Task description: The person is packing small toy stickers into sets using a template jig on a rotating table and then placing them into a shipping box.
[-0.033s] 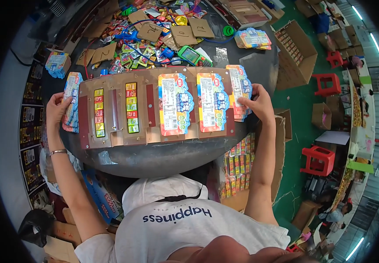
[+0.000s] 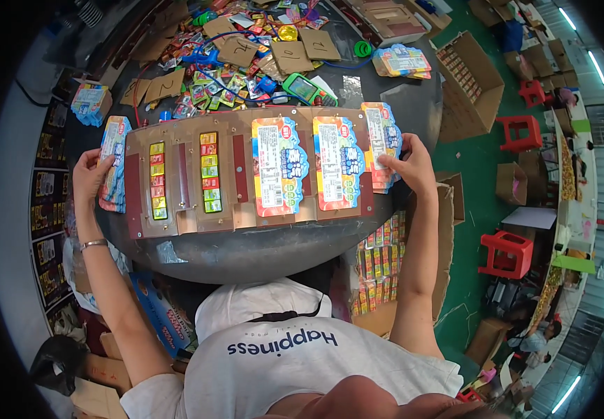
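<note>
Across the table's near side lies a long wooden jig [image 2: 186, 146] with clear plates and several slots. Rows of small colourful packets [image 2: 158, 180] fill two slots on its left half. On its right half, two shaped printed cards [image 2: 277, 167] lie face to the plates. My left hand [image 2: 92, 174] is closed on the edge of a stack of printed cards [image 2: 113, 164] beside the jig's left end. At the opposite end, my right hand [image 2: 413, 166] grips another stack of printed cards [image 2: 383, 143], thumb on top. The fingers under both stacks are partly hidden.
Loose packets [image 2: 235, 87], cardboard pieces [image 2: 293, 57] and a green handheld device [image 2: 303, 89] crowd the table behind the jig. More card stacks [image 2: 403, 61] sit at the far right and far left. Below the table's right edge, a carton [image 2: 379, 269] holds packet rows.
</note>
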